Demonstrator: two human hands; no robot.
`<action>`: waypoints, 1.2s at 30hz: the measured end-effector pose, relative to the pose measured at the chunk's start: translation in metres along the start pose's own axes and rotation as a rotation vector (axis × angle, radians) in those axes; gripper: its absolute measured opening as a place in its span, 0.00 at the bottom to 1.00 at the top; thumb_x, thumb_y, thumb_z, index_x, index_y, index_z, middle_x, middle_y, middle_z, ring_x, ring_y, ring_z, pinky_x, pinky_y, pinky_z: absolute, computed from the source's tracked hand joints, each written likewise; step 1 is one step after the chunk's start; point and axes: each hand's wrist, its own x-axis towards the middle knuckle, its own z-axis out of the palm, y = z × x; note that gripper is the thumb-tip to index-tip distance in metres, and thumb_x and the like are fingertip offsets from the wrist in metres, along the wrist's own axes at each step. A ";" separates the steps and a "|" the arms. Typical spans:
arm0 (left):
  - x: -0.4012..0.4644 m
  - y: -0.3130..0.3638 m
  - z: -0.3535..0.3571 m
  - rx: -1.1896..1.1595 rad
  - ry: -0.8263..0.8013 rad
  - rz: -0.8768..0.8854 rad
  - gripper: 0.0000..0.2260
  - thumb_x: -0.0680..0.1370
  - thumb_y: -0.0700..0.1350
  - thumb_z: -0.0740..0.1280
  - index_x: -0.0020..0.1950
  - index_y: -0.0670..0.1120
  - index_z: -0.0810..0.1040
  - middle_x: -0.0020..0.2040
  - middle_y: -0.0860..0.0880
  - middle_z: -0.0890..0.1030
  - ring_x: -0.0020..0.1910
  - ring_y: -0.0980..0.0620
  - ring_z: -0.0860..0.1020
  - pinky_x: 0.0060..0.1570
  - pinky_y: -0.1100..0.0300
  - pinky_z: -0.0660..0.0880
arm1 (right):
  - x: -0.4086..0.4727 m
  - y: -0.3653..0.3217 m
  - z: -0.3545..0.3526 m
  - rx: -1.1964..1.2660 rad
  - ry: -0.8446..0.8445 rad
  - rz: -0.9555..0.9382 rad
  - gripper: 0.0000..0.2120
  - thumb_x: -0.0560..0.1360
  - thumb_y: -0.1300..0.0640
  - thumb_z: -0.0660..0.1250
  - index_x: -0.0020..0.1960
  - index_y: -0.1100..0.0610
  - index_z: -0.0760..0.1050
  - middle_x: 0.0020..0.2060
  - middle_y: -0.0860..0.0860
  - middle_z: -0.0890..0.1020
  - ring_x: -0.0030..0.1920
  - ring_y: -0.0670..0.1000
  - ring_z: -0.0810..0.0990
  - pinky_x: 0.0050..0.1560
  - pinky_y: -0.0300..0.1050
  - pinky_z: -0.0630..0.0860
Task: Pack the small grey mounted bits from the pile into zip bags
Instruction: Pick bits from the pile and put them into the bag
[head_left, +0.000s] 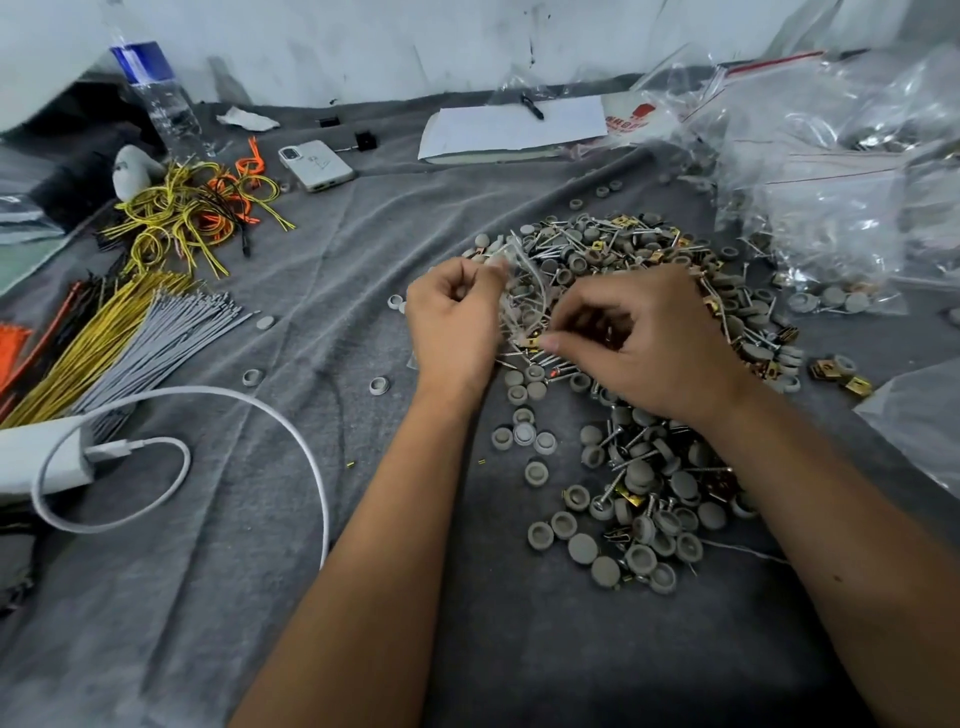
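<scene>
The left hand (454, 322) pinches the bag (522, 296) open, and just right of it the right hand (644, 338) pinches bits (540, 340) at its mouth.

Matt grey caps (639, 473) and shiny metal screws (613, 486) are spread on rough grey cloth (291, 597); clear bags (831, 171) look glossy.

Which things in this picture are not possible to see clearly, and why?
- Head view: contents of the small clear zip bag are blurred and partly covered by the left hand.
- What the right hand pinches is hidden by its curled fingers.
- Print on the white plastic bag is too small to read.
- The white charger is cut off by the left edge.
</scene>
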 end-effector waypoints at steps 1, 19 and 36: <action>0.001 0.000 0.000 -0.009 0.005 -0.012 0.20 0.78 0.38 0.71 0.27 0.49 0.74 0.28 0.53 0.71 0.31 0.55 0.68 0.38 0.59 0.69 | 0.000 -0.002 0.002 0.012 -0.103 -0.006 0.06 0.73 0.52 0.79 0.44 0.53 0.85 0.38 0.41 0.85 0.40 0.40 0.84 0.44 0.37 0.80; 0.003 0.001 -0.003 0.010 -0.055 -0.067 0.20 0.79 0.40 0.72 0.29 0.49 0.71 0.27 0.52 0.66 0.29 0.55 0.62 0.33 0.59 0.63 | 0.000 -0.006 0.005 0.067 -0.125 0.007 0.07 0.72 0.56 0.80 0.49 0.54 0.86 0.41 0.42 0.85 0.42 0.43 0.84 0.46 0.35 0.79; -0.004 0.003 0.000 0.069 -0.209 0.013 0.16 0.76 0.45 0.73 0.30 0.49 0.75 0.25 0.51 0.70 0.27 0.50 0.65 0.34 0.53 0.65 | 0.001 -0.003 0.006 -0.126 0.235 0.068 0.06 0.70 0.62 0.80 0.43 0.59 0.84 0.40 0.47 0.85 0.37 0.37 0.79 0.43 0.23 0.71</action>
